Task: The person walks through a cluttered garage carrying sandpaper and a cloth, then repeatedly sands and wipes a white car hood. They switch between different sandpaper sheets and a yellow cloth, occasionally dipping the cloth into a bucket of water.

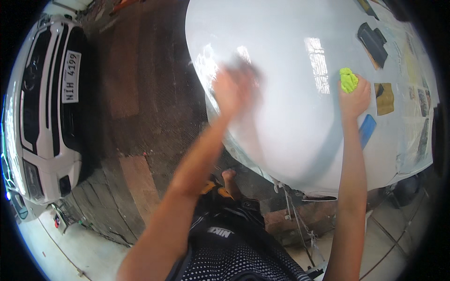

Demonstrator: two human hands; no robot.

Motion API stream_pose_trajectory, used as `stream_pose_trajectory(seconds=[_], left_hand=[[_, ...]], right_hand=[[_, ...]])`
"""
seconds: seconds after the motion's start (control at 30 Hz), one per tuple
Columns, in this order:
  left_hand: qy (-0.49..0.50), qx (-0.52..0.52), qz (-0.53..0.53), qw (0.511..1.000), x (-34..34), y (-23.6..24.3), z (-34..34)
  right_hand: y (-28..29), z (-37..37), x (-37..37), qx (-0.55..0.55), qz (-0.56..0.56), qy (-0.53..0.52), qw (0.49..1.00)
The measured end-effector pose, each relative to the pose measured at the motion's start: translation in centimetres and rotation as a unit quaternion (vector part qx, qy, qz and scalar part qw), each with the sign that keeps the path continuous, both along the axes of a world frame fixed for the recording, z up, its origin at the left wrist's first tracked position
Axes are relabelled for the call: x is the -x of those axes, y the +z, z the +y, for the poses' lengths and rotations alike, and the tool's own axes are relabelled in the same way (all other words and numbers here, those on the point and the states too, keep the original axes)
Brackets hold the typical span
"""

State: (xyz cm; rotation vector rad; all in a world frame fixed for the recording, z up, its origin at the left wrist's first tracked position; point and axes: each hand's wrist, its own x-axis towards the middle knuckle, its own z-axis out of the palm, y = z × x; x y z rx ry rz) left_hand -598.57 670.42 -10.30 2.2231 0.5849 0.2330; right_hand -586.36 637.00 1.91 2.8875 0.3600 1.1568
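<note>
At the right of the frame, a blue block (pixel 368 130) is lying on the white panel (pixel 286 117) beside the right forearm. Just above, the right hand (pixel 357 100) is gripping a crumpled yellow-green cloth (pixel 348 80), fingers curling around it. At upper centre, the left hand (pixel 234 91) is blurring over the panel; whether its fingers are spreading or holding something, I cannot tell. Toward the upper right, a dark block (pixel 373 44) is lying.

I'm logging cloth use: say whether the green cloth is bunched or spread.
Bunched: the green cloth shows as a small, crumpled wad in the right hand.
</note>
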Motion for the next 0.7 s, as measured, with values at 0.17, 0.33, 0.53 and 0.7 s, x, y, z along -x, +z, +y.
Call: stream_pose_trajectory(seconds=[0.17, 0.33, 0.53, 0.7], left_hand=[[-0.216, -0.082, -0.109, 0.967, 1.6, 3.4, -2.2], [0.124, -0.290, -0.194, 0.929, -10.3, 4.1, 10.3], [-0.203, -0.036, 0.042, 0.978, 3.1, 7.9, -6.5], [0.129, -0.278, -0.190, 0.933, -10.7, 5.8, 9.8]], right_hand=[[0.3, -0.9, 1.0, -0.014, 0.018, 0.000, 1.000], [0.4, 1.5, -0.2, -0.031, 0.010, 0.035, 0.999], [-0.2, -0.8, 1.2, -0.030, 0.031, -0.006, 0.999], [-0.2, 2.4, 0.9, -0.051, 0.034, 0.017, 0.998]])
